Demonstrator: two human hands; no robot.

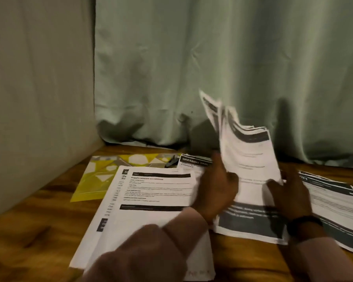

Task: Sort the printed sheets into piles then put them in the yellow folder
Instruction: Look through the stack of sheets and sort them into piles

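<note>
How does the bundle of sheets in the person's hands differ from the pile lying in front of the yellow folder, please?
The held bundle is raised, fanned and blurred, gripped by the left hand and right hand. The left pile lies flat on the table, untouched, overlapping the yellow folder. Both are white sheets with dark header bars.

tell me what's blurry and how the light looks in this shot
Head view: dim, warm light; the raised sheets held by both hands are motion-smeared, the near sleeve is out of focus, and most print is unreadable; the sheets throw dark shadows on the curtain; the yellow folder stays fairly sharp.
</note>
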